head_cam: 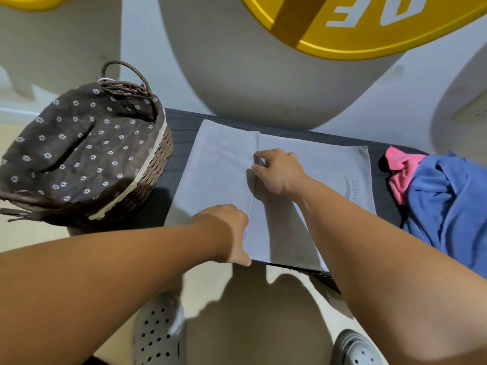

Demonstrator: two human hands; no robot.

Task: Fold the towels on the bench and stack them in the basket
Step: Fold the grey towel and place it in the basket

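A grey towel (218,164) lies flat on the dark bench (181,119), its left part folded over so an edge runs down the middle. My left hand (232,230) grips that edge at the bench's near side, fingers curled under it. Farther along the same edge, my right hand (279,169) pinches the cloth. At the left end of the bench stands the wicker basket (155,159), lined with brown flowered cloth. A blue towel (448,201) and a pink one (398,172) lie crumpled at the right end.
A large pale rounded object with a yellow disc (369,30) rises just behind the bench. My two grey clogs (158,335) stand on the beige floor below the near edge.
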